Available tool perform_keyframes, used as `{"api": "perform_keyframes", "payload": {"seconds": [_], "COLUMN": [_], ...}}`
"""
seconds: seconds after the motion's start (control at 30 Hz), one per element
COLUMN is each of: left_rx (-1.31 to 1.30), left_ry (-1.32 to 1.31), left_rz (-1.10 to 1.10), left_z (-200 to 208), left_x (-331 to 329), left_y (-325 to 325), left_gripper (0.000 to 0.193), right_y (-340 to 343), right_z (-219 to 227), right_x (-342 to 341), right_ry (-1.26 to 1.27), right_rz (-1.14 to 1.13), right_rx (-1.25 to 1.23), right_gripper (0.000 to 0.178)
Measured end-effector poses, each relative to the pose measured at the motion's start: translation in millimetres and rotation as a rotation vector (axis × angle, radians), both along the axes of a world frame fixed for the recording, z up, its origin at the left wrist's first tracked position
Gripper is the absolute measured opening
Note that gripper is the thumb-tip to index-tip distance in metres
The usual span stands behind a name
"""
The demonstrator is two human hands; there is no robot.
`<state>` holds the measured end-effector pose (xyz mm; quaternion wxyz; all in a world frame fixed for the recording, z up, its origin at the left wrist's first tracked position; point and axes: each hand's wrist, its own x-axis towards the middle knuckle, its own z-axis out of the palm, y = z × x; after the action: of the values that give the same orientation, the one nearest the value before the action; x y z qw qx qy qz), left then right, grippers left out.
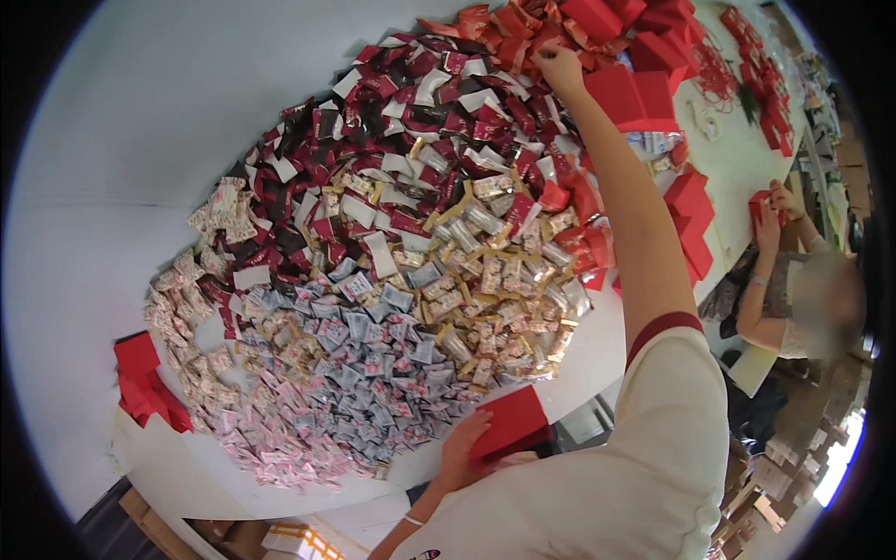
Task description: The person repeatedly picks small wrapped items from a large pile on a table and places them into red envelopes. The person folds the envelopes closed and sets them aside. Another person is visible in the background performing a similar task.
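White worktop [168, 112], heaped across its middle with a broad spread of small wrapped sweets [373, 280]. The heap falls into colour bands: dark red and maroon wrappers with white ones mixed in at the far side, gold and clear wrappers right of centre, grey-blue ones nearer the person, pale pink ones along the near-left rim.

Left hand [457, 448] sits at the near edge of the heap, fingers wrapped over the side of a small flat red cardboard box [509, 422]. The box is held just off the heap's near rim, tilted, its broad face up; it partly covers the hand.

Right arm stretched long across the heap, to its far side. Right hand [558, 67] is there, fingers pinched together on something among the bright red foil packets [509, 28] that lie just beyond the maroon band. Which packet it has, cannot tell; the fingers are closed, not spread. So the box and the reaching hand are well apart, the whole heap between them.

Right of the heap: a run of folded red cardboard boxes [635, 93], some standing, some flat, touching the heap's right rim. Left of the heap, at the near corner, a small stack of red cardboard pieces [140, 378].

Further right of the heap, a second person sits at the worktop's edge, both hands [775, 210] on a red box piece.
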<state>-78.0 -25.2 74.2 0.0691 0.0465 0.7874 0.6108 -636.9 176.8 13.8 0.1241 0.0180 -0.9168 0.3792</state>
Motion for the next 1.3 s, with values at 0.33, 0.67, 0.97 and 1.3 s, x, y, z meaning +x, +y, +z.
{"api": "perform_keyframes", "payload": {"seconds": [0.33, 0.67, 0.97, 1.3], "left_rx": [0.003, 0.036, -0.056, -0.067], "left_ry": [-0.118, 0.002, 0.041, 0.051], "left_rz": [-0.049, 0.013, -0.126, -0.052], "left_z": [-10.7, -13.7, 7.7, 7.5], "left_x": [-5.3, 4.9, 16.9, 34.3], "left_y": [-6.9, 7.5, 11.7, 12.4], "left_gripper": [0.044, 0.056, 0.062, 0.059], "right_y": [-22.4, 90.7, 18.5, 55.3], "right_z": [-21.5, 66.7, 50.8, 75.5], "right_x": [-27.1, 251.1, 331.6, 310.3], "right_ry": [-0.009, -0.415, -0.143, -0.525], "right_rz": [-0.118, 0.256, 0.078, -0.182], "right_rx": [-0.159, -1.375, 0.297, -1.068], "right_gripper": [0.031, 0.026, 0.024, 0.037]}}
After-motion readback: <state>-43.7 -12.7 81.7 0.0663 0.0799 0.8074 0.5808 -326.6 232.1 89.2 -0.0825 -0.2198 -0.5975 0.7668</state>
